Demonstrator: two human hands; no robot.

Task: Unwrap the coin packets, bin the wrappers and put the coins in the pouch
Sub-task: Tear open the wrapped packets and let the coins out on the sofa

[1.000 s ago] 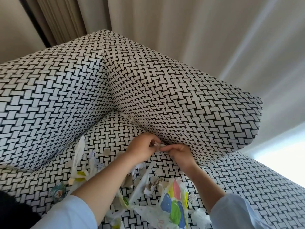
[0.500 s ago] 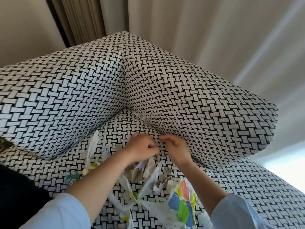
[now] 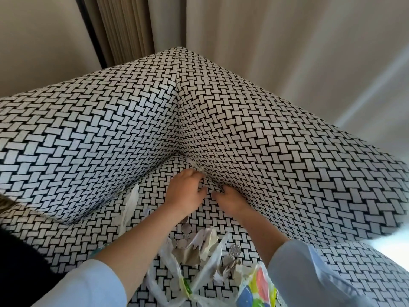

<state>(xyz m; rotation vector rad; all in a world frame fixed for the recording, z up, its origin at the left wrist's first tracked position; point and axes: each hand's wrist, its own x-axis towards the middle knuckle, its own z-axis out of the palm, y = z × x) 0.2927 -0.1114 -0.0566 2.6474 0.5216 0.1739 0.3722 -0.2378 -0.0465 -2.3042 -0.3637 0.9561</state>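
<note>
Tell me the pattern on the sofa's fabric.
Black-and-white basket weave covers the sofa, clearest in the head view.

Left hand [image 3: 188, 189] beside right hand [image 3: 230, 201], fingers curled

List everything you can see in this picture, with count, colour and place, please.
sofa: one, black-and-white woven pattern, fills the view
curtains: count unclear, beige, behind the sofa
coins: several, silver, loose on the seat
torn wrappers: few, white-brown, among the coins
plastic bag: one, white, on the seat
colourful bag: one, many colours, bottom edge
left hand: one, at the seat crevice
right hand: one, beside it, not touching it
sleeves: two, light blue, bottom corners
</note>
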